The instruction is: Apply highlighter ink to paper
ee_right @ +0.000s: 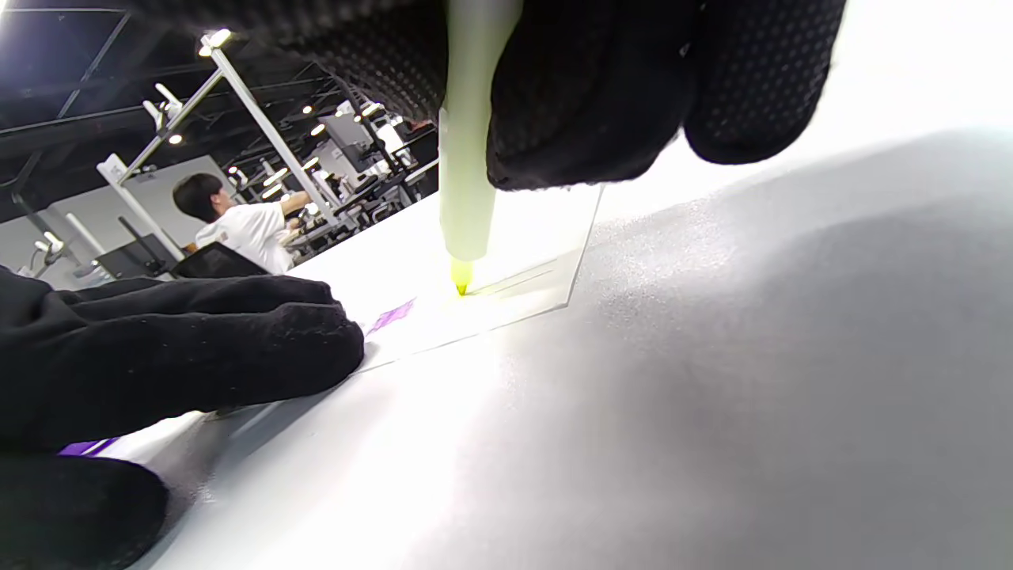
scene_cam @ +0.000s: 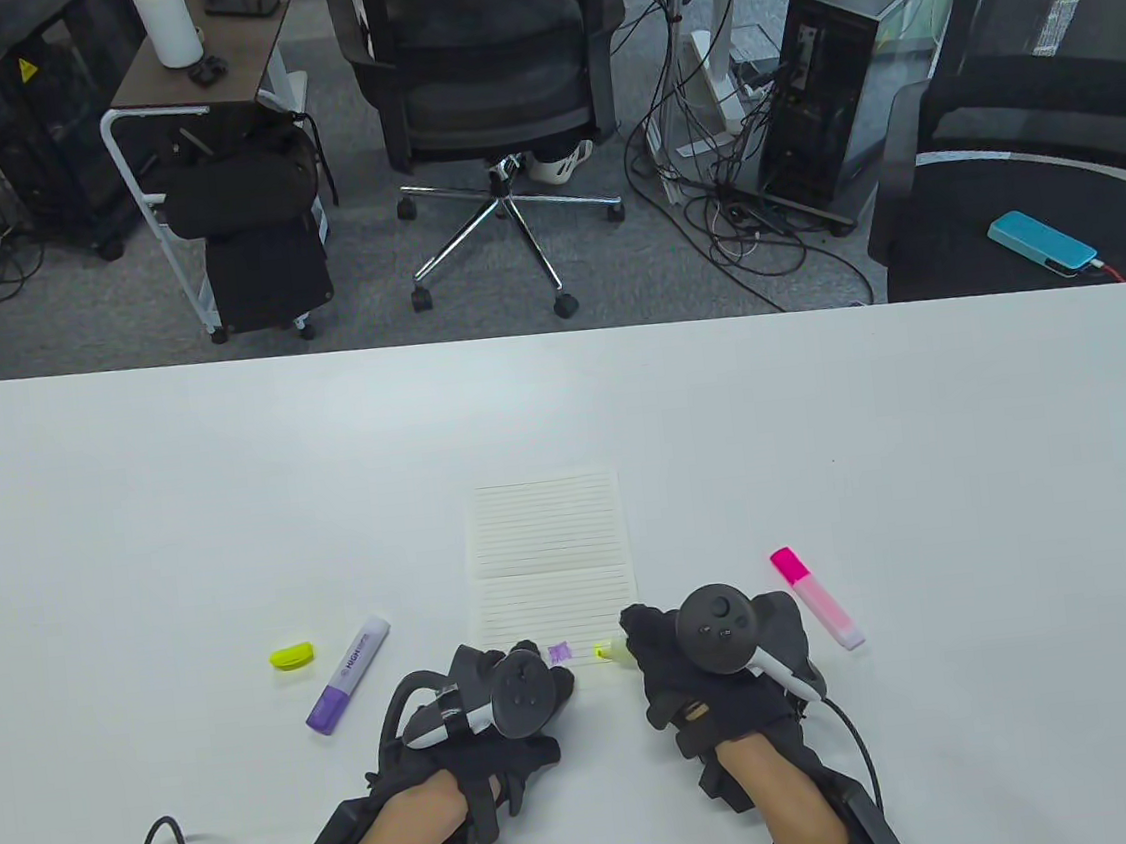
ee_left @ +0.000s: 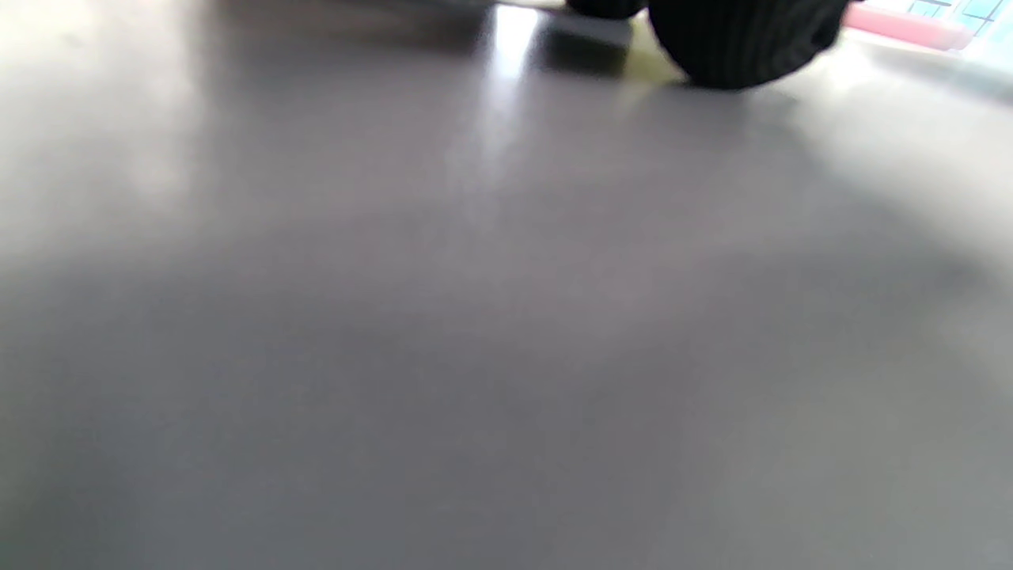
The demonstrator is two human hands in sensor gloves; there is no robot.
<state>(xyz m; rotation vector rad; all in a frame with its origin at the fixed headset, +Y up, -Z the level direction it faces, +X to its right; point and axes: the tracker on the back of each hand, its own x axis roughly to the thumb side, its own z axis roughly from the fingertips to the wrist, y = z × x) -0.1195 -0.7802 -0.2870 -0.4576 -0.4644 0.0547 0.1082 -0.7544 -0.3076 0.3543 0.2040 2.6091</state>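
— Yellow tip's on the paper [scene_cam: 548, 544] near its bottom edge; right hand [scene_cam: 718, 657] grips the highlighter [ee_right: 467, 158].
— And the left hand [scene_cam: 493, 711]?
— Fingers flat, pinning the sheet on the desk [scene_cam: 229, 497]. Next, I'd guess, a steady sideways stroke.

Right fingers [ee_right: 586, 103] gripped a yellow highlighter [ee_right: 467, 158], tip touching the paper [ee_right: 522, 261] beside a purple mark [ee_right: 392, 315]; the left hand [ee_right: 174, 356] pressed the paper's edge.

Left hand [scene_cam: 494, 721] and right hand [scene_cam: 720, 667]: black textured sensor gloves, each bearing a dark round tracker with buttons and a white-tipped stem, black wrist straps with boxy modules, and trailing black cables.
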